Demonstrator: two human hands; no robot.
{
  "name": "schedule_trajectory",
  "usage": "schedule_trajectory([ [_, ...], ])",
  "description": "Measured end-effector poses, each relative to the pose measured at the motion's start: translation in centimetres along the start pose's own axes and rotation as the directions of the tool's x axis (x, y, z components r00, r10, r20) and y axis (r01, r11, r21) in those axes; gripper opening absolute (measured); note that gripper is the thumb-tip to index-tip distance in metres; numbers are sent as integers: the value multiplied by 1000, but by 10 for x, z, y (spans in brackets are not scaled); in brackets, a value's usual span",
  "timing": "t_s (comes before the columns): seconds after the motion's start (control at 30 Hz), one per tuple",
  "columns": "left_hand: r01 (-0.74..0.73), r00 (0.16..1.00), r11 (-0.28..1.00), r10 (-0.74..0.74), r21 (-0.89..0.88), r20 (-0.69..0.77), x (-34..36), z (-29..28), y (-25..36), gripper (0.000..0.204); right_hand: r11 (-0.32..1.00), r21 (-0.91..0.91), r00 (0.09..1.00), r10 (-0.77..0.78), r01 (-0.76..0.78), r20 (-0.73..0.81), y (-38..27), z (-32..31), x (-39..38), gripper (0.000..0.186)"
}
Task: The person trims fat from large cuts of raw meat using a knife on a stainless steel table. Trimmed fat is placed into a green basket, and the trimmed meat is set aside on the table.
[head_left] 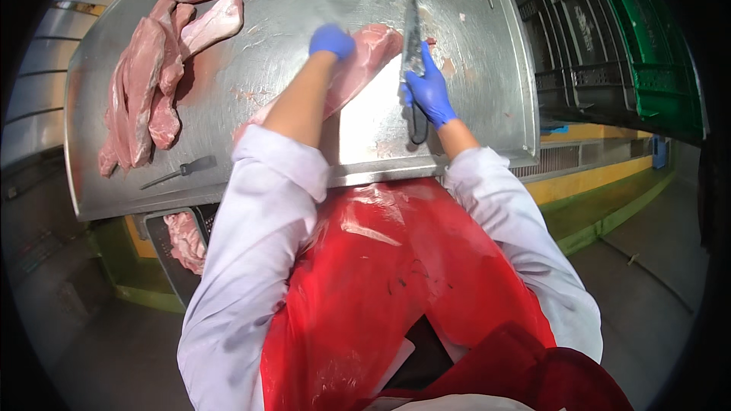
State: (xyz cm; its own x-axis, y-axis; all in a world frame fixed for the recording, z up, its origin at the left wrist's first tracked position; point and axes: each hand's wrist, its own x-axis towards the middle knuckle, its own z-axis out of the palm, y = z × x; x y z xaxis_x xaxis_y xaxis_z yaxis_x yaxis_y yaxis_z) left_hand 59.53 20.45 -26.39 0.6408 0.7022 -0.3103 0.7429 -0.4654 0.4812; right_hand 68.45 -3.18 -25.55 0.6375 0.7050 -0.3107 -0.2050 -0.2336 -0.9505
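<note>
Slick pink meat (367, 59) is slanted; forward-pointing steel knife (412, 42) is clasped in blue-gloved right hand (431, 93); blue-gloved left hand (332, 40), grip unclear.

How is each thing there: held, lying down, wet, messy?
Table: smeared
Meat piece: raw, lying on the table
Knife: held, tip pointing away
Left hand: gloved, at the meat piece, grip too blurred to tell
Right hand: gloved, closed on the knife
Meat pile: raw, pieces overlapping
Thin tool: lying loose
Tray: holding meat
Apron: worn, wet-looking

This is looking like a butchery workroom: raw meat (371, 52) is lying on a steel surface (263, 53), plastic crates (582, 53) standing beside it.
</note>
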Motion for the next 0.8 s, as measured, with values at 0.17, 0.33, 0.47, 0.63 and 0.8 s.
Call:
schedule_trajectory([
  [0.17, -103, 992, 991, 96, 87, 87, 23, 9, -23, 48, 998, -60, 987, 3, 7, 160, -8, 57, 59, 81],
  [0.33, -108, 994, 990, 110, 86, -23, 15, -4, -22, 41, 904, -427, 888, 186, 13, 420, -25, 53, 6, 78],
  [0.47, -214, 977, 948, 206, -236, -58, 26, -13, -41, 28, 925, -379, 843, 208, -5, 496, -11, 52, -5, 77],
  [0.63, -175, 975, 891, 217, -420, 54, 19, -30, -5, 17, 851, -469, 921, -43, 237, 388, 23, 87, 48, 82],
  [0.8, -47, 980, 795, 153, -605, 124, -1, -79, -12, 13, 957, -289, 860, 143, 5, 490, 2, 81, -61, 83],
])
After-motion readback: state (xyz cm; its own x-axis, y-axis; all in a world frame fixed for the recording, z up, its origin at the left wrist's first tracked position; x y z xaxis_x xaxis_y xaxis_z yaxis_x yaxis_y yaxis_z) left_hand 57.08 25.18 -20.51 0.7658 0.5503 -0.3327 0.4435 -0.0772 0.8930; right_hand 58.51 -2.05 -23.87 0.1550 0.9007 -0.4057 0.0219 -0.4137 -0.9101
